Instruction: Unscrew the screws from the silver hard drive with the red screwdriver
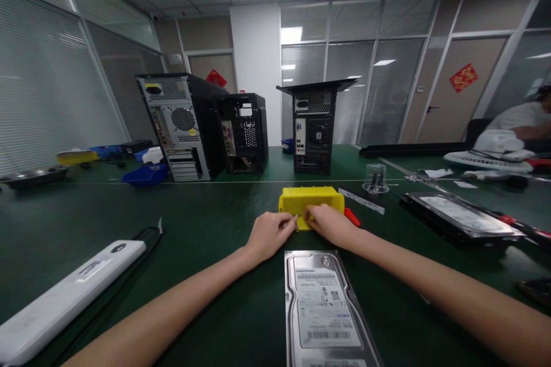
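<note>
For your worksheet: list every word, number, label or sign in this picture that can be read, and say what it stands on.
None can be read.
Hard drive nearest the camera: white label with barcodes, print too small.
Second hard drive: label blurred.
White power strip: marking unreadable.
Two red door decorations: gold characters, too blurred.
Yellow box at both hands: no text visible.

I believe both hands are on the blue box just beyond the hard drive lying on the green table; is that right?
Not quite: the box is yellow, not blue, as the head view shows. The rest holds: the left hand and the right hand both rest on its near edge, just beyond the hard drive lying on the green table.
</note>
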`<action>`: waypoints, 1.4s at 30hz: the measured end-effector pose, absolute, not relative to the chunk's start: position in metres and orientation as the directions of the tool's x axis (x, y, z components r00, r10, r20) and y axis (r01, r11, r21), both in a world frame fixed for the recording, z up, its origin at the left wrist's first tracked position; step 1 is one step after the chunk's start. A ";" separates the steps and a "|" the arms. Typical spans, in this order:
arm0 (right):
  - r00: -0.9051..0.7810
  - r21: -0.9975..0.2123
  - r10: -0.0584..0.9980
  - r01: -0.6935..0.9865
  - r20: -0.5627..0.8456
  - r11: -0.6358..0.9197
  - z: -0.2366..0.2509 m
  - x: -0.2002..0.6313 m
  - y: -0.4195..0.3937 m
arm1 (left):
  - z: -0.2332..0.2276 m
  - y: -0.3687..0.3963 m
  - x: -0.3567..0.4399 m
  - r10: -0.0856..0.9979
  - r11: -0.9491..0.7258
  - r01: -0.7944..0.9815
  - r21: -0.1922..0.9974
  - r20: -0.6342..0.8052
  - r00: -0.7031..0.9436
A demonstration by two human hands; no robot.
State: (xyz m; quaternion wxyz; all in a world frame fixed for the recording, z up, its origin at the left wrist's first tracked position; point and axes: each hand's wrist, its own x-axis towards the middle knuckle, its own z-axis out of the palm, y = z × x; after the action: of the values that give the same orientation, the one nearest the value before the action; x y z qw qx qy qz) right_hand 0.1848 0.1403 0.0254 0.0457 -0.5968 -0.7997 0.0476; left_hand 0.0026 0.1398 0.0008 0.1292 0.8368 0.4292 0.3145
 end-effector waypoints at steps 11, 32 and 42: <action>-0.319 -0.418 0.945 0.851 0.067 0.317 0.023 0.196 0.142 | -0.002 0.141 0.006 0.845 -0.522 0.514 0.680 0.334 0.417; -0.337 -0.799 0.899 0.437 0.280 0.413 0.034 0.210 0.106 | 0.011 0.117 0.030 0.868 -0.013 -0.101 0.995 0.061 0.493; -0.349 -0.833 0.902 0.395 0.254 0.387 0.044 0.208 0.095 | 0.022 0.115 0.029 0.910 -0.064 -0.038 0.997 0.074 0.408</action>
State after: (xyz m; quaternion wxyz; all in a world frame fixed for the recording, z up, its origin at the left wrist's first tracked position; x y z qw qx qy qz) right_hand 0.2080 0.0953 0.0442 0.3698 -0.4343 -0.7463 0.3430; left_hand 0.0290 0.1155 0.0222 0.5817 0.6049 0.3602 0.4075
